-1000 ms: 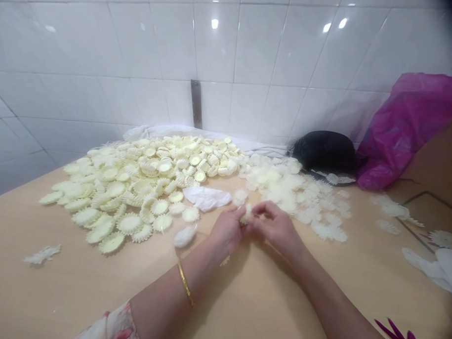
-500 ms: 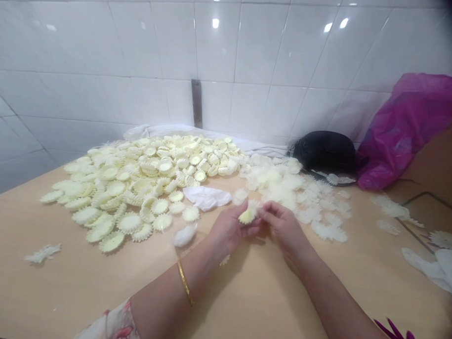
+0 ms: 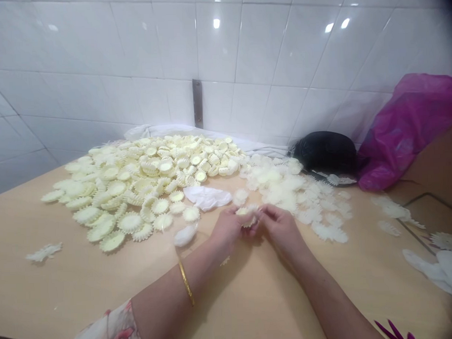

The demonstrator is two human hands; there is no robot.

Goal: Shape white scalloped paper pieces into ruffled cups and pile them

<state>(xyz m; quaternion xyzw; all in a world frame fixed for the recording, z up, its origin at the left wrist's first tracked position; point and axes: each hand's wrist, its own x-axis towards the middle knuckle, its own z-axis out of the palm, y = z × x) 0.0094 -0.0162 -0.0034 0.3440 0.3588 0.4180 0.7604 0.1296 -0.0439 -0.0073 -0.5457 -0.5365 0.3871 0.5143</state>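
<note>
My left hand [image 3: 227, 230] and my right hand [image 3: 281, 229] meet over the middle of the wooden table [image 3: 104, 287]. Both pinch one small cream flower-shaped piece [image 3: 246, 216] held between the fingertips. My left wrist carries a gold bangle [image 3: 186, 284]. Behind and to the left spreads a big heap of pale yellow fluted flower pieces [image 3: 144, 177]. A looser patch of whiter petal pieces [image 3: 297, 196] lies just beyond my right hand.
A white wad [image 3: 206, 197] and a small white lump [image 3: 184, 235] lie near the heap. A black bag [image 3: 325, 151] and a magenta plastic bag [image 3: 406, 128] rest against the tiled wall. Stray petals [image 3: 43, 252] and white scraps [image 3: 440, 271] dot the table sides.
The flower piece, tilted up and showing its yellow face half a second ago, is drawn back between both sets of fingertips. My hands stay nearly in place.
</note>
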